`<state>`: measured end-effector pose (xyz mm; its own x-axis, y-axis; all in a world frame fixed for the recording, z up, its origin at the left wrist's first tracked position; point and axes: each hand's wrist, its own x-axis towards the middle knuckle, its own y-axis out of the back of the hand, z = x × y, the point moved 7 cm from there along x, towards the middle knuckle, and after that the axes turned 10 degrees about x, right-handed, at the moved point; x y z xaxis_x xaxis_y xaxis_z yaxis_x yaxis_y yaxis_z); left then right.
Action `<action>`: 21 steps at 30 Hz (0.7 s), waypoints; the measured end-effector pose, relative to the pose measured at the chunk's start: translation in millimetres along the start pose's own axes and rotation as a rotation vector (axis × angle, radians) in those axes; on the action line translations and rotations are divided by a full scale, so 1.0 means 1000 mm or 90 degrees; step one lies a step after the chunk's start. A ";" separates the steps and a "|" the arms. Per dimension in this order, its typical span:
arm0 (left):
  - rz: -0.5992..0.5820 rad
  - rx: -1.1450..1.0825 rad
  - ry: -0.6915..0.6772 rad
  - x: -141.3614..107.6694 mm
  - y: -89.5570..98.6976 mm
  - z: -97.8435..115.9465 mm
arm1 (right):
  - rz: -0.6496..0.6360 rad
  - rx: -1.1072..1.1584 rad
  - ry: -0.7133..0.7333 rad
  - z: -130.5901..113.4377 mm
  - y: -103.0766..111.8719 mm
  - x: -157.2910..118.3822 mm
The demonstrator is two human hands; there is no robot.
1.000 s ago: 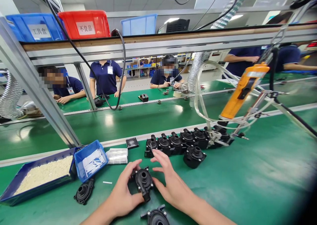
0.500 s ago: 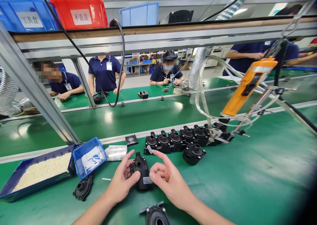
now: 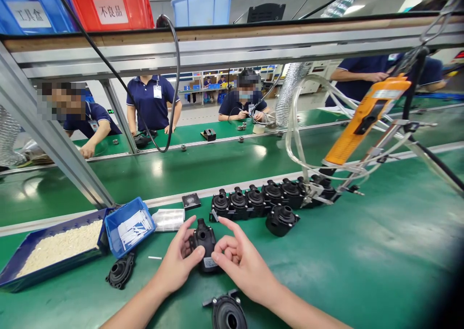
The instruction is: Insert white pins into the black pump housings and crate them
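My left hand (image 3: pixel 178 257) is closed around a black pump (image 3: pixel 204 237), thumb in front and fingers behind it. The pump stands tilted, its nozzle upward. A silver printed label (image 3: pixel 210 262) sits low on its body. My right hand (image 3: pixel 243 264) touches the pump beside that label with its thumb tip, the other fingers curled. Its index finger points up, with a small grey label (image 3: pixel 215 216) stuck to its tip. A second black pump (image 3: pixel 229 313) lies nearest me, cut off by the frame. A black pump cover (image 3: pixel 121 271) lies left of my left hand.
Several black pumps (image 3: pixel 237 202) stand in a row behind my hands, with one pump (image 3: pixel 282 220) in front. An orange tool (image 3: pixel 362 121) hangs at the right amid tubes. Left are a tray of pale granules (image 3: pixel 10 284) and a blue bin (image 3: pixel 113 242) of white strips. Co-workers sit opposite.
My right thumb has moved left onto the pump beside its label. The pump has turned slightly in my left hand. The view has shifted a little.
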<state>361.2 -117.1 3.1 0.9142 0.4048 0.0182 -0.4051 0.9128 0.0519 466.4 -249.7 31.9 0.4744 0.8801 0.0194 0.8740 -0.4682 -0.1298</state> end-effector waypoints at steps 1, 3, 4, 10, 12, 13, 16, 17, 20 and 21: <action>0.000 0.001 -0.001 0.000 0.000 0.000 | 0.001 -0.004 0.000 0.000 0.000 0.000; 0.001 0.001 0.000 0.000 0.001 0.000 | 0.006 -0.010 0.002 0.000 0.000 0.000; 0.001 0.002 0.000 0.000 0.001 0.000 | 0.007 -0.014 0.003 0.000 0.000 0.000; -0.002 0.006 0.007 0.000 0.000 0.001 | -0.001 -0.114 0.045 -0.001 0.001 -0.001; 0.002 0.007 0.006 0.000 0.001 0.001 | -0.023 -0.206 0.100 -0.004 0.002 -0.002; 0.002 0.005 0.006 0.000 0.001 0.001 | -0.041 -0.267 0.145 -0.008 0.002 -0.003; -0.006 -0.006 0.004 0.000 0.002 0.000 | -0.077 -0.451 0.259 -0.019 0.005 -0.005; -0.007 -0.008 0.004 0.000 0.001 0.000 | -0.075 -0.486 0.251 -0.020 0.009 -0.004; 0.007 0.001 0.008 -0.002 -0.002 0.002 | -0.055 -0.471 0.102 -0.015 0.019 0.004; 0.015 0.009 0.009 -0.003 -0.004 0.003 | -0.054 -0.451 0.054 -0.012 0.019 0.005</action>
<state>359.5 -122.0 5.6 0.9044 0.4266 0.0061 -0.4260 0.9023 0.0659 486.7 -254.7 41.3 0.3830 0.9201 0.0815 0.7528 -0.3621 0.5497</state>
